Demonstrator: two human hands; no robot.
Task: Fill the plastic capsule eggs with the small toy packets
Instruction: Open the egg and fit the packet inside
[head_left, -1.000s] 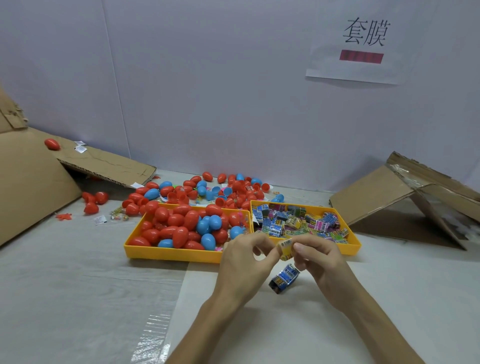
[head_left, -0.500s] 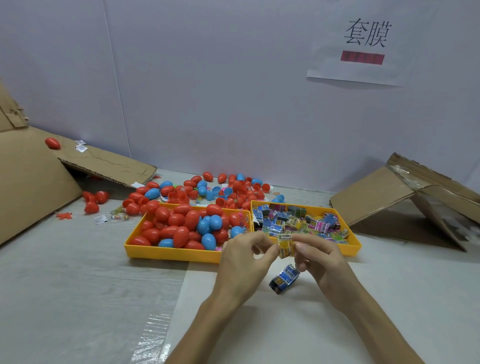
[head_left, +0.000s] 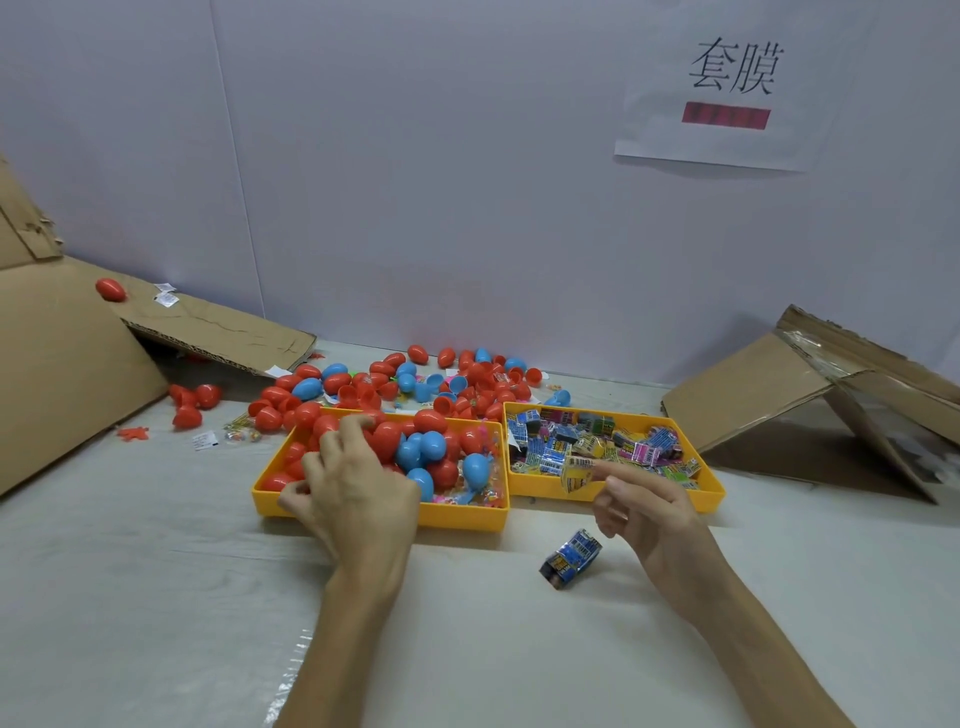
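My left hand (head_left: 358, 483) was spread over the eggs (head_left: 387, 434) by the tray (head_left: 462, 515) edge; my right hand (head_left: 649, 514) pinched a yellow packet (head_left: 577, 472).

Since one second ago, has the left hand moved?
Yes. The left hand let go of the yellow packet and went left, over the front wall of the egg tray, onto the red eggs.

small packing workstation, by the look: yellow egg tray (head_left: 467, 515) on a sheeted table (head_left: 130, 597), packet tray (head_left: 701, 500) touching its right side, loose eggs (head_left: 363, 387) heaped behind it, cardboard (head_left: 67, 374) propped well off to either side, printed sign (head_left: 727, 88) on the white partition (head_left: 415, 182) above.
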